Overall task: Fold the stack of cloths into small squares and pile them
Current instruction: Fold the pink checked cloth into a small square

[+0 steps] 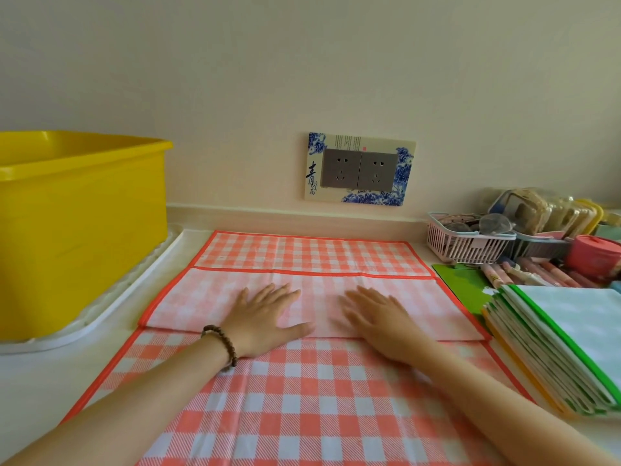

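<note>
An orange and white checked cloth (pixel 302 398) lies spread across the counter in front of me. A band of it (pixel 420 307) is folded over across the middle, pale underside up. My left hand (pixel 265 317) lies flat on that folded band, fingers straight and spread, with a bead bracelet on the wrist. My right hand (pixel 379 321) presses flat on the same band just to the right. A stack of cloths (pixel 557 344) with green and yellow edges sits at the right of the counter.
A yellow plastic tub (pixel 80 227) stands on a white tray (pixel 111 311) at the left. A double wall socket (pixel 359 169) is behind the cloth. A pink basket (pixel 463 243), food packets, a red tin (pixel 594 257) and pens crowd the back right.
</note>
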